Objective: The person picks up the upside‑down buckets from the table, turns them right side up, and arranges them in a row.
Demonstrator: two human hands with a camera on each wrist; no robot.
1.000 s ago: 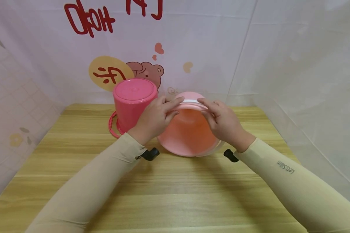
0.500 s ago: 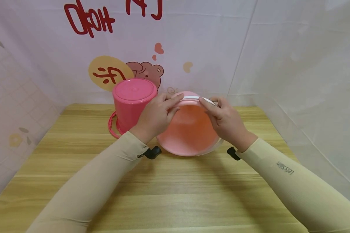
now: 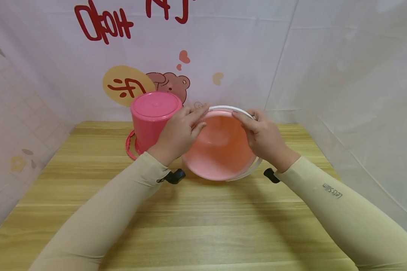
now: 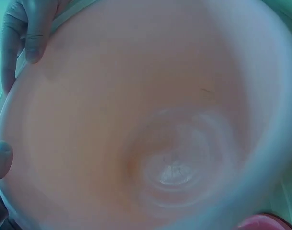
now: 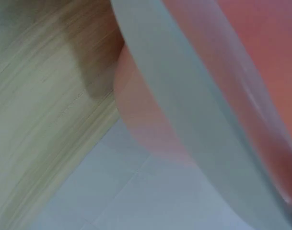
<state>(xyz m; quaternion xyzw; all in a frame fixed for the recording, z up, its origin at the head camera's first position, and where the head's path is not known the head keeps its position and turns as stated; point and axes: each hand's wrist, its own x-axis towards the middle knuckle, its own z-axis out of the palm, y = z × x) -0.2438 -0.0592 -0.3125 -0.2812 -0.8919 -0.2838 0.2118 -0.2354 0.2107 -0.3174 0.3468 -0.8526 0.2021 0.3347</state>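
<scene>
In the head view we look down at a wooden table (image 3: 203, 229) where a person in beige sleeves (image 3: 112, 214) reaches forward with both hands to a pale pink bucket (image 3: 220, 146). The bucket is near the far side of the table, just right of the middle, tipped so that its round mouth faces us; we cannot tell whether its lower rim touches the table. A white handle (image 3: 222, 108) curves along the top of the rim. The left hand (image 3: 178, 133) grips the upper left of the rim, fingers over the top and thumb at the mouth's edge. The right hand (image 3: 264, 135) grips the upper right, its fingers curled at the rim and handle. Just left of the left hand, we see a hot pink bucket (image 3: 147, 130) standing upside down, its flat base upward and its own pink handle (image 3: 128, 148) lying out to the left. A small black piece (image 3: 174, 176) shows at each wrist. Behind hangs a pale cloth (image 3: 251, 45) printed with red lettering, hearts and a brown bear (image 3: 174, 86). From the left wrist we see into the pale pink bucket, down to its ringed bottom; from the right wrist, the white handle runs close beside the rim.
</scene>
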